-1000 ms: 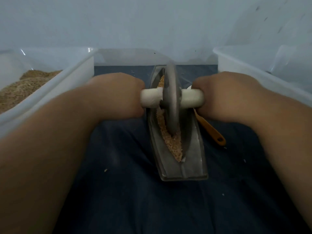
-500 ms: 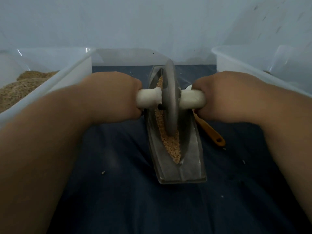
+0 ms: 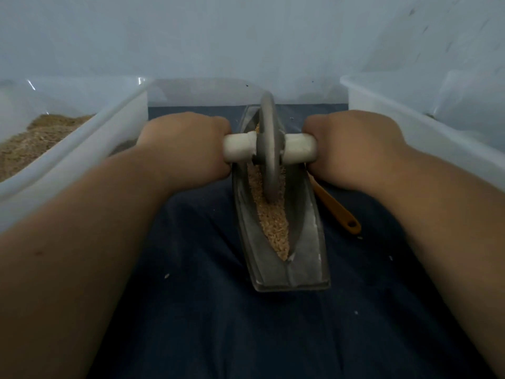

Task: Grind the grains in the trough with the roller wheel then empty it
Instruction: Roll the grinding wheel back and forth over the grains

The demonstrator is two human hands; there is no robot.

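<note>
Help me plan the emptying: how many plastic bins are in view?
2: one bin at the left holding ground grain, one bin at the right, its inside mostly hidden.

Grey metal roller wheel (image 3: 269, 149) rolled toward far end of the boat-shaped metal trough (image 3: 287, 222); both fists moved forward with its white handles, exposing more tan grains (image 3: 274, 225) at near end.

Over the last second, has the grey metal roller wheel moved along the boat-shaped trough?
Yes. The grey metal roller wheel has rolled away from the person, toward the far end of the boat-shaped trough, baring more grains at the near end.
</note>
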